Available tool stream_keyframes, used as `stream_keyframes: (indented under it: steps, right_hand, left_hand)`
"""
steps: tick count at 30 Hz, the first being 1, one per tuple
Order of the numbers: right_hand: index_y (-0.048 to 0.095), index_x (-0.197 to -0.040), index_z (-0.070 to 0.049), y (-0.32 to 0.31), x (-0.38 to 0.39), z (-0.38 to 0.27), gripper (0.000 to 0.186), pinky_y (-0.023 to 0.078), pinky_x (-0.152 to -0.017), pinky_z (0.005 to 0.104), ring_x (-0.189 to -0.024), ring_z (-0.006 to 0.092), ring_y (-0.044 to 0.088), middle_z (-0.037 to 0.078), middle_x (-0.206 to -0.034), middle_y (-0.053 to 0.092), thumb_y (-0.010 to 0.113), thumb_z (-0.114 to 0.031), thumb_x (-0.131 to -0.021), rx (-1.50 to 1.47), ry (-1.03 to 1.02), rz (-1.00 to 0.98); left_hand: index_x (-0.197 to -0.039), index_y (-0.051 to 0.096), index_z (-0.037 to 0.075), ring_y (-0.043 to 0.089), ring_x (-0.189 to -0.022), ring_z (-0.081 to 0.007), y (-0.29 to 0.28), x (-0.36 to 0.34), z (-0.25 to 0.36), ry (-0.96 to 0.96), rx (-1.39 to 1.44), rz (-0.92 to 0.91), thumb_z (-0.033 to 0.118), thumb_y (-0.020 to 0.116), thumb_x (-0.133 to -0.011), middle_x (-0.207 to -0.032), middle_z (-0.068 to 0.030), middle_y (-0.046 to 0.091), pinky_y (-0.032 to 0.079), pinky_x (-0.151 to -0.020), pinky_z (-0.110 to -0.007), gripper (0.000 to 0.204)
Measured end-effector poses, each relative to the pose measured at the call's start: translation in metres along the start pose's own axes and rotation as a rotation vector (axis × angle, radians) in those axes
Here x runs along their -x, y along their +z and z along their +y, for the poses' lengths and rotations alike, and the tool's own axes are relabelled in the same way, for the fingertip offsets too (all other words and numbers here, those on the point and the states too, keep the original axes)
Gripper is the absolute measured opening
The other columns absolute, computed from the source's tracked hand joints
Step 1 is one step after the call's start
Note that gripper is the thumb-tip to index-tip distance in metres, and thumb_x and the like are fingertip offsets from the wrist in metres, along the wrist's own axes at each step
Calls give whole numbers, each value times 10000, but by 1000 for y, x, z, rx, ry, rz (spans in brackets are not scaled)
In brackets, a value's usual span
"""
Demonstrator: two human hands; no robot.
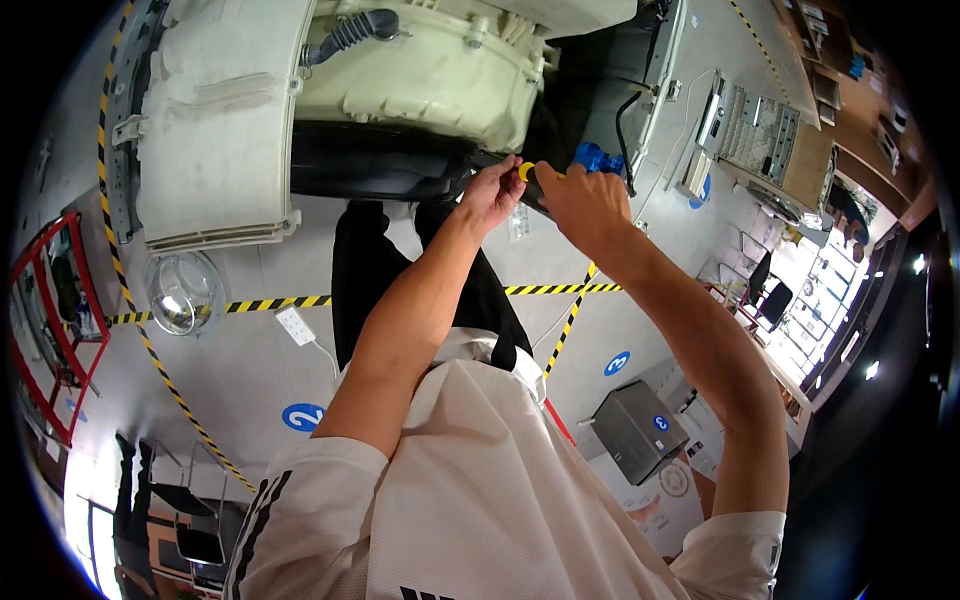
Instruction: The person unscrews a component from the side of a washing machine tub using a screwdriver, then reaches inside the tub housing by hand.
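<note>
A yellow-ended tool (526,173) is seen just past 12 o'clock, clasped in the grip of the right hand (592,208); whether anything is pinched by the left hand (488,197), at the tool's 8 o'clock, cannot be told. The cream tub (420,95), at its 10, could be knocked if the hold is loosened.

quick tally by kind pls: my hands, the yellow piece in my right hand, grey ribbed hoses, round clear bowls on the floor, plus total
hands: 2 (left hand, right hand)
yellow piece: 1
grey ribbed hose: 1
round clear bowl: 1
total: 5
</note>
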State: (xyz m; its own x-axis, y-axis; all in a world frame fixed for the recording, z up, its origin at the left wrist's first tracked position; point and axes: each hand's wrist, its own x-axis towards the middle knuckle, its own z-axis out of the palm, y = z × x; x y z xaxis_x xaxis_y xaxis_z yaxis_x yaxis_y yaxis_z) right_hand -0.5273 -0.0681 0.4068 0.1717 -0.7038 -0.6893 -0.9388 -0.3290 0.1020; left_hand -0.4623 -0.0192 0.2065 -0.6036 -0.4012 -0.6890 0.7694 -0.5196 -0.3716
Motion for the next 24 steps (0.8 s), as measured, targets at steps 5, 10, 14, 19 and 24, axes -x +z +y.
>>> stream_keyframes:
  steps: [5, 10, 14, 19, 24]
  right_hand:
    - [601, -966, -31, 26, -16, 14, 470, 500, -637, 371, -749, 339, 633, 193, -742, 630, 557, -470, -806, -474, 389, -100]
    - [518, -1050, -42, -11, -8, 1, 528, 480, -563, 393, -657, 312, 628, 162, -681, 609, 596, -487, -776, -116, 173, -57]
    - [499, -1025, -101, 21, -2, 14, 447, 447, -462, 410, -512, 320, 579, 84, -584, 551, 697, -351, -712, 212, -194, 227]
    - [632, -841, 20, 18, -17, 22, 517, 507, -672, 376, -786, 368, 630, 242, -855, 631, 558, -490, -794, -660, 582, -100]
    - [584, -1015, -36, -4, -10, 7, 423, 496, -610, 382, -772, 317, 631, 205, -829, 620, 623, -388, -782, -279, 305, -66]
  left_hand:
    - [-888, 575, 10, 561, -671, -117, 3, 6, 2, -91, -73, -97, 180, 550, -892, -777, -41, 581, 508, -582, -210, 172]
    - [-882, 571, 21, 566, -681, -118, 0, -3, 0, 7, -46, 25, 186, 546, -895, -778, -36, 580, 507, -590, -214, 167]
    - [-869, 574, 26, 565, -672, -117, 0, -2, 1, 1, -78, -12, 187, 551, -893, -768, -30, 578, 506, -593, -220, 164]
    - [-869, 601, 22, 554, -636, -118, 0, 4, 4, -121, -100, -114, 168, 558, -884, -706, -28, 568, 498, -575, -214, 153]
    - [-882, 597, 15, 566, -649, -125, 0, 5, 0, -45, -30, 9, 151, 556, -882, -721, -37, 575, 513, -600, -219, 142]
